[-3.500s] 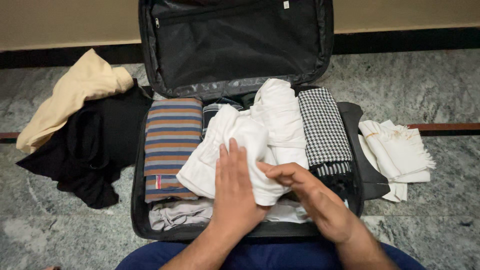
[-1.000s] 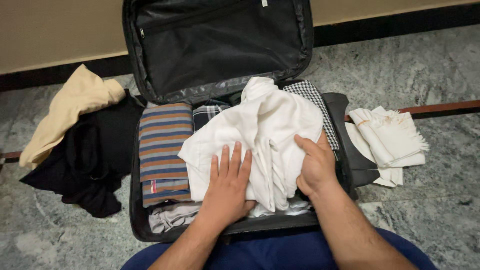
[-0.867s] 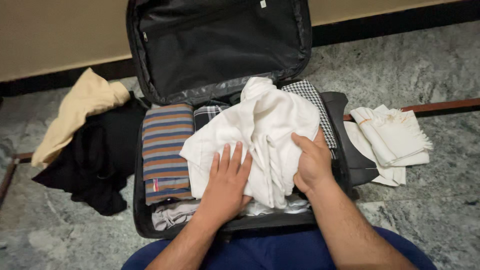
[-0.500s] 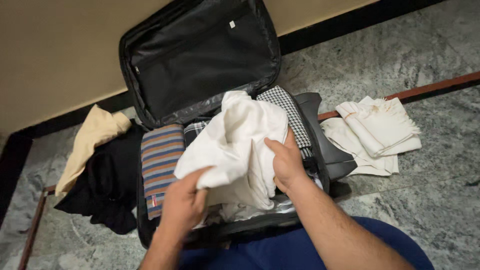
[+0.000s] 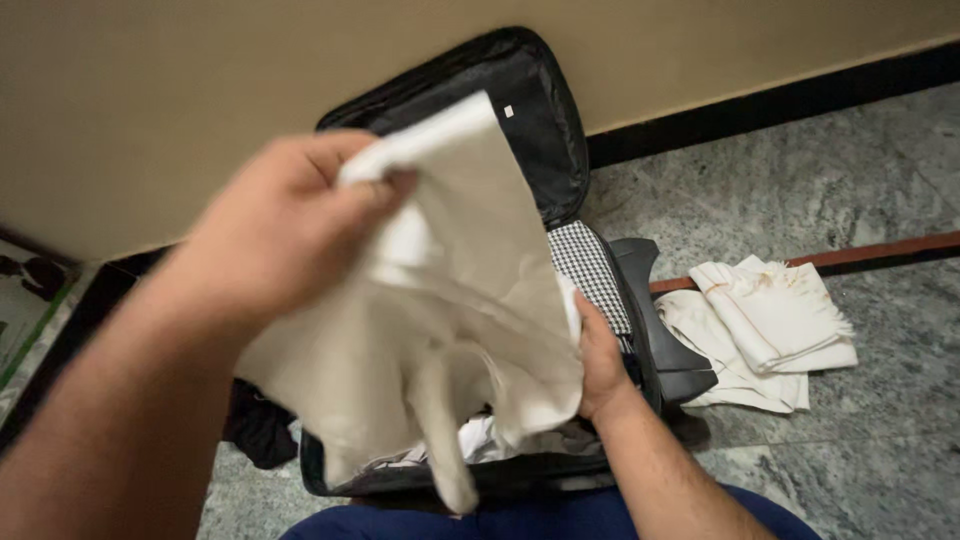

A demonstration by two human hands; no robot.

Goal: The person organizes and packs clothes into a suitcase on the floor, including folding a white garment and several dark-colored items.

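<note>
**White cloth lifted above an open black suitcase**

The fingers (image 5: pixel 385 185) of the left hand (image 5: pixel 275 235) are clenched on the top edge of a large white cotton garment (image 5: pixel 440 330), pinching a bunched fold of it close to the camera. The left hand is raised high and looks blurred. From that grip the white cotton garment hangs down in loose folds, one narrow strip trailing lowest over the near rim of the case.

The right hand (image 5: pixel 600 365) sits lower, at the right edge of the same garment. Its thumb lies along the cloth and its fingers are hidden behind the fabric, so it seems to grasp the cloth there, though the hold itself cannot be seen.

Under the hanging cloth lies a black soft-sided suitcase (image 5: pixel 660 350), open on the floor, its lid (image 5: pixel 545 130) leaning back against a beige wall (image 5: pixel 150 100). Inside, just beyond the right hand, a folded black-and-white checked cloth (image 5: pixel 585 275) shows along the right side, and some pale crumpled fabric (image 5: pixel 480 440) shows near the front rim. Most of the case's contents are covered by the lifted garment.

To the right of the suitcase, on the grey-green marble floor (image 5: pixel 870 150), rests a folded cream-white cloth with faint stains (image 5: pixel 770 325), near the case but apart from it. A dark garment (image 5: pixel 260 430) lies on the floor at the left of the case. The person's blue trousers (image 5: pixel 520 520) show at the bottom edge.
</note>
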